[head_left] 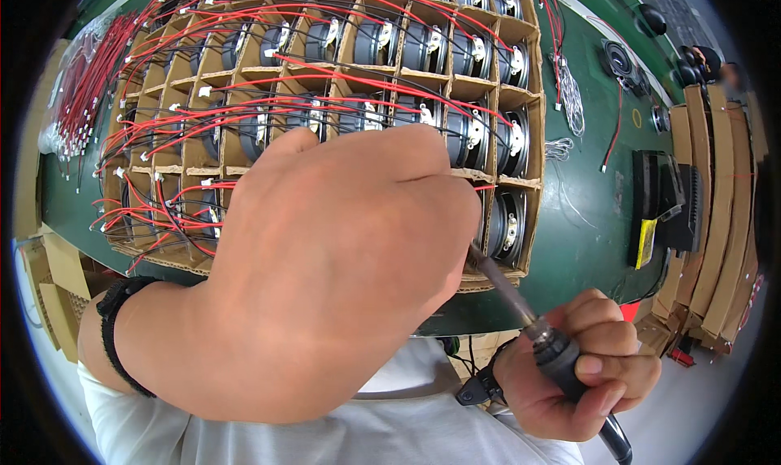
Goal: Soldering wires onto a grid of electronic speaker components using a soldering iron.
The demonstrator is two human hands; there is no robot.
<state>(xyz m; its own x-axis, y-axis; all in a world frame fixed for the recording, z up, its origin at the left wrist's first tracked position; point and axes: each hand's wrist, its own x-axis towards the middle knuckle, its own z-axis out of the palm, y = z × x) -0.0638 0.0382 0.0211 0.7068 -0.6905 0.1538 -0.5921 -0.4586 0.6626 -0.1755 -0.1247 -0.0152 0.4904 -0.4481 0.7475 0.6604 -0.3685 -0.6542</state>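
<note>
My right hand (582, 367) is closed around the black handle of a soldering iron (504, 292). The iron's metal shaft slants up and left, and its tip is out of sight behind my left hand (350, 221). That hand is curled over the near side of a divided cardboard tray (533, 139), with its fingertips hidden, so what they pinch cannot be seen. Round black speakers with metal terminal strips stand in the compartments; one speaker (508, 227) is just right of my left knuckles. Red and black wires (358, 78) with white connectors trail leftward across the tray.
The tray rests on a green table (598, 213). A bundle of red wires (89, 99) in clear plastic lies at left. On the right are a coil of thin wire (572, 99), a loose speaker (618, 58) and a black device (657, 190). Folded cardboard (716, 221) stands beyond.
</note>
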